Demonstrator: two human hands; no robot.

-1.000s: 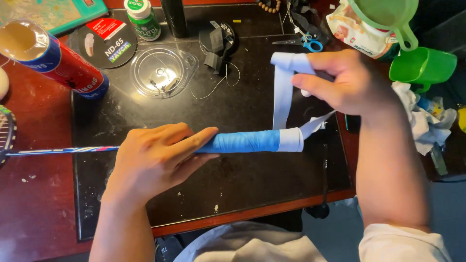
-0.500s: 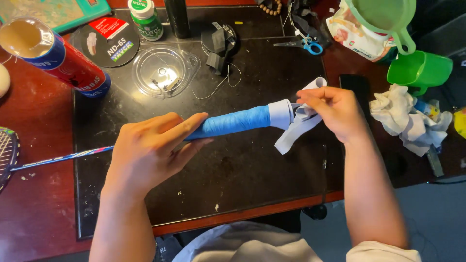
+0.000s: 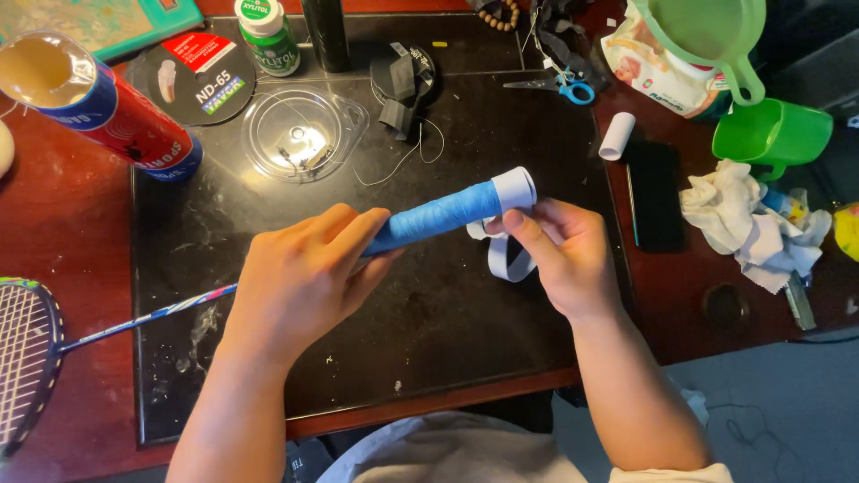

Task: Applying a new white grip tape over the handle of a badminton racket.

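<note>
Over black desk mat [image 3: 465, 358]: left hand [image 3: 300, 282] clamped round racket handle [image 3: 438, 215], wrapped blue. Right hand [image 3: 559, 255] pinches loose white tape tail [image 3: 506, 259] beside butt end. Risk: slack tail wrinkles or lifts; wrap loosens if pinch slips or handle turns.

Open black mat [image 3: 465, 358] below the hands, toward the near edge. Hemmed in beyond by plastic lid [image 3: 304, 134], scissors [image 3: 555, 88], roll [image 3: 616, 136]; phone [image 3: 654, 195] and rag [image 3: 747, 224] blocking the right.
</note>
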